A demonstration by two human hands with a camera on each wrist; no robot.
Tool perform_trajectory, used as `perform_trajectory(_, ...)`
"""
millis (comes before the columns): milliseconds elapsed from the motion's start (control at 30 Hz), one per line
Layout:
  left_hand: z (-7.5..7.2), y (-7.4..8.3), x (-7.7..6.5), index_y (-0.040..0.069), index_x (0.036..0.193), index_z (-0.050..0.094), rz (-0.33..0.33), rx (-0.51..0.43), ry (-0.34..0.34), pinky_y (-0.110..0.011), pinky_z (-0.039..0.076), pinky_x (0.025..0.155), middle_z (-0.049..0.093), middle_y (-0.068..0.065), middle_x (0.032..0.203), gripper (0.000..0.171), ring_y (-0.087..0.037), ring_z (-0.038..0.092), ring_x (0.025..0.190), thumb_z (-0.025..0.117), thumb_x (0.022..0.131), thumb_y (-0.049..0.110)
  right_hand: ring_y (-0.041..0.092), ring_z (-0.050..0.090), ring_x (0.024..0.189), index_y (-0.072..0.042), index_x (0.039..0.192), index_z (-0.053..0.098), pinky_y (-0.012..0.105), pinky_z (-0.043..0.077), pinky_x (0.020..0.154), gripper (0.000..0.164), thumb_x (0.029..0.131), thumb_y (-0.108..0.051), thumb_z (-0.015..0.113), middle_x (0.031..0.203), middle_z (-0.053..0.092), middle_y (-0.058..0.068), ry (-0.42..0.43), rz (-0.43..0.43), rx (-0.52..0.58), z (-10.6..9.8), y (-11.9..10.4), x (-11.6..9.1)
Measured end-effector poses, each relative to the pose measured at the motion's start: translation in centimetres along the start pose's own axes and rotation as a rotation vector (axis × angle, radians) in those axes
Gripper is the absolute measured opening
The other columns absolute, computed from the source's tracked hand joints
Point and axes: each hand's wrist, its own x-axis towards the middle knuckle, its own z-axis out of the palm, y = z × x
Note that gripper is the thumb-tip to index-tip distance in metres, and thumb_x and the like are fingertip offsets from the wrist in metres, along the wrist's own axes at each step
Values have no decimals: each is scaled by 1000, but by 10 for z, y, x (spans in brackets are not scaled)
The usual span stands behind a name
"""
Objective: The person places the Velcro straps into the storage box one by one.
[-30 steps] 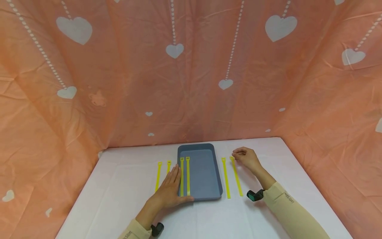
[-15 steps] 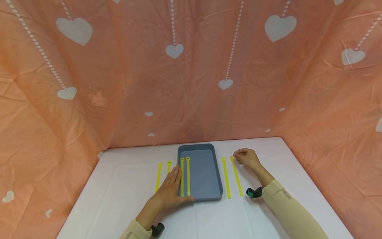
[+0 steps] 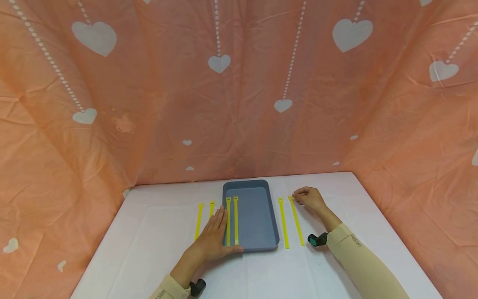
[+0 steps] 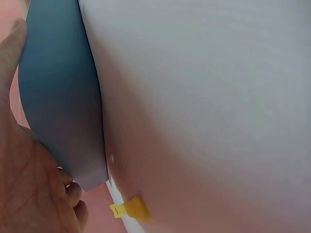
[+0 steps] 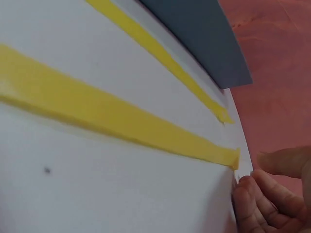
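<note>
In the head view a shallow blue-grey tray [image 3: 257, 220] stands on the table, with two yellow cable ties with slotted heads, a left one [image 3: 228, 224] and a right one [image 3: 236, 220], lying lengthwise along its left side. My left hand [image 3: 213, 236] rests at the tray's near left corner, fingers straight along the side, thumb along the front edge. Right of the tray lie two more cable ties, one nearer [image 3: 284, 224] and one farther out [image 3: 296, 222]. My right hand [image 3: 310, 199] hovers at the outer tie's head; in the right wrist view its thumb and fingertips [image 5: 245, 187] stand apart, with no tie between them.
Left of the tray lie two more yellow cable ties, an outer one [image 3: 199, 220] and an inner one [image 3: 211, 207] partly hidden by my left hand. The white table [image 3: 149, 241] meets a pink curtain [image 3: 239, 137] with white hearts at the back and sides.
My right hand has drawn back very slightly toward me, staying beside the outer cable tie's head. The left hand, tray and ties stay as they were.
</note>
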Motion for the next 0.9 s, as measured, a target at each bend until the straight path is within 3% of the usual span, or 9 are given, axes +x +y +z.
perform_trajectory(200, 0, 0, 0, -4, 170, 10, -7, -2, -5, -54, 13, 134, -1, -21, 179, 136, -37, 3, 167, 72, 85, 81, 10, 64, 74, 10, 114, 72, 25, 52, 62, 23, 102, -10, 72, 90, 74, 8, -1, -28, 7, 3, 5, 1)
perform_trajectory(467, 0, 0, 0, -4, 170, 9, -11, -5, -8, -53, 12, 134, -1, -21, 179, 135, -37, 3, 167, 72, 85, 80, 11, 63, 78, 12, 112, 72, 22, 51, 66, 23, 99, -7, 75, 91, 72, 14, 33, -94, -21, 9, 9, 1)
perform_trajectory(900, 0, 0, 1, -3, 170, 8, -11, 4, -11, -53, 12, 134, -2, -20, 180, 136, -36, 3, 167, 69, 85, 84, 16, 60, 80, 7, 111, 74, 25, 49, 71, 24, 96, -11, 79, 89, 68, 10, 69, -109, -56, 13, 16, 2)
